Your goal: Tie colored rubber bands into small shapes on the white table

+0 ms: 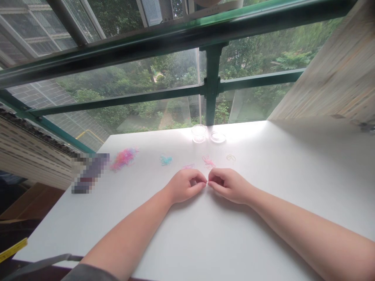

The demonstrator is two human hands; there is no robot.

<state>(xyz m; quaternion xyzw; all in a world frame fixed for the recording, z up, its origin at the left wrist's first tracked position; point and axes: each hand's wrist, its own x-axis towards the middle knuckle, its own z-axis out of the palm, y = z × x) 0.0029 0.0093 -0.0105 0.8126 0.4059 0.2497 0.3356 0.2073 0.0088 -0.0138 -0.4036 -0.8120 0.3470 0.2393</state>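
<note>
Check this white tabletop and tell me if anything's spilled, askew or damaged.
Nothing looks damaged or clearly spilled. The untidiest spot is the multicoloured heap at the left, loose and ragged on the tabletop. Oddest is the pixelated patch beside it, hiding whatever is there.

Bands (208, 162) on table (187, 242), behind hands (236, 188)

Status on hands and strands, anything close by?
Left hand, right hand pinched, fingertips nearly meeting. Anything held: too small to tell. Pink strands just beyond right hand; round container farther back.
</note>
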